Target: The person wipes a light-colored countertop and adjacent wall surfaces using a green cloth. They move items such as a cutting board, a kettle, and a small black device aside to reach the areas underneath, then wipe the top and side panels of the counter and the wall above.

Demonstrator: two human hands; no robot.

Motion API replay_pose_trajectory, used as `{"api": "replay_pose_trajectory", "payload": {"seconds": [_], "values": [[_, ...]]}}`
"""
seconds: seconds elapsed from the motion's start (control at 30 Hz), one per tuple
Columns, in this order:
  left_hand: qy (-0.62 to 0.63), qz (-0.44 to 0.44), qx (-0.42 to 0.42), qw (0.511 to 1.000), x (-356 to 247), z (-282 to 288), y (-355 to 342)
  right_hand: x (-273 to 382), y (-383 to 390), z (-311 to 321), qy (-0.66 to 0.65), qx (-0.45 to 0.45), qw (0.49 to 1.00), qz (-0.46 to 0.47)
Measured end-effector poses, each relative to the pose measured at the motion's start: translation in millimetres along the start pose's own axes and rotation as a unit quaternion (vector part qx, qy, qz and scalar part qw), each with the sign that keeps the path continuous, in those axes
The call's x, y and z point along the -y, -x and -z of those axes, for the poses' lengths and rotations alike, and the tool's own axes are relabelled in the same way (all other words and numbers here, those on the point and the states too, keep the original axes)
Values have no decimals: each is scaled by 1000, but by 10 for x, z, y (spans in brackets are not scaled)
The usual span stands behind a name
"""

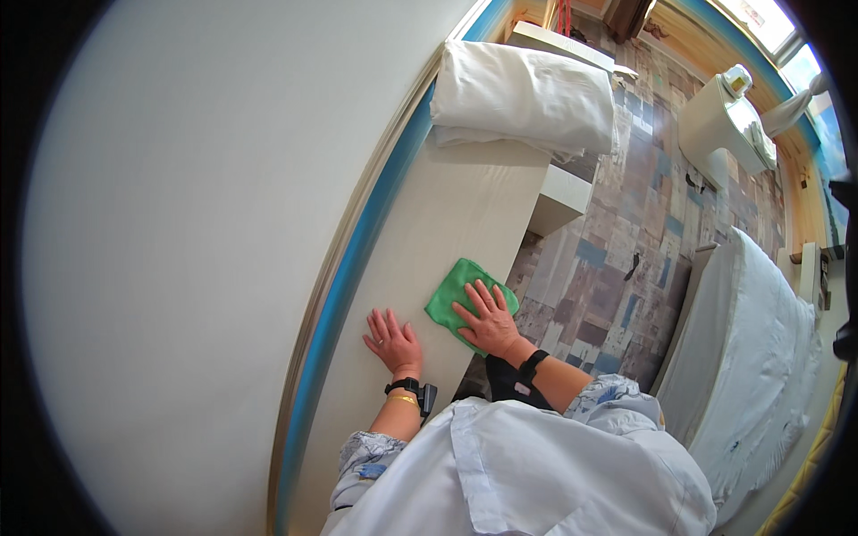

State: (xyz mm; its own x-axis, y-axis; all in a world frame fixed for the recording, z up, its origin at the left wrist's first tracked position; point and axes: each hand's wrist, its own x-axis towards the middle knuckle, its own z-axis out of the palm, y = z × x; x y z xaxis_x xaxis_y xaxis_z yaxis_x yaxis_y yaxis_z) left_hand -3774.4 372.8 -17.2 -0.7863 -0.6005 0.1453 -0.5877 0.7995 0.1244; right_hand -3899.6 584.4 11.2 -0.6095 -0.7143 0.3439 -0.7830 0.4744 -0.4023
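Note:
A green cloth (pixel 444 302) lies spread on a long pale wooden surface (pixel 447 210), close to its right edge. My right hand (pixel 490 320) presses flat on the cloth with the fingers spread. To the left, my left hand (pixel 393 344) rests palm down on the bare surface, fingers apart and holding nothing. Each wrist has a black band on it, and the left one also carries a gold-coloured bracelet (pixel 404 399).
Folded white bedding (pixel 527 94) lies at the surface's far end. An open drawer-like white box (pixel 561 198) juts out at the right side. A plain wall (pixel 197 268) with blue trim borders the left. Across the patchwork floor (pixel 590 268) stand a white-covered bed (pixel 751 357) and a white cabinet (pixel 715 125).

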Motion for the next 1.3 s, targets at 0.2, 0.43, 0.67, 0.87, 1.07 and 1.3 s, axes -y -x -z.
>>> {"api": "replay_pose_trajectory", "payload": {"seconds": [0.2,0.43,0.67,0.87,1.07,1.3], "values": [[1,1,15,1000,-1,69,-7,-617,-389,-46,45,-5,995,-90],[4,2,6,1000,19,41,11,-1656,-1337,-16,161,-40,963,-214],[25,5,0,1000,15,52,17,-1260,-1553,-332,168,-2,965,-203],[37,11,0,999,0,63,5,-164,-836,-294,32,72,997,-21],[50,14,7,999,17,95,-3,-354,-878,-161,-2,111,993,26],[62,13,-1,998,11,121,-33,-1011,-2053,-416,110,78,989,-62]]}}
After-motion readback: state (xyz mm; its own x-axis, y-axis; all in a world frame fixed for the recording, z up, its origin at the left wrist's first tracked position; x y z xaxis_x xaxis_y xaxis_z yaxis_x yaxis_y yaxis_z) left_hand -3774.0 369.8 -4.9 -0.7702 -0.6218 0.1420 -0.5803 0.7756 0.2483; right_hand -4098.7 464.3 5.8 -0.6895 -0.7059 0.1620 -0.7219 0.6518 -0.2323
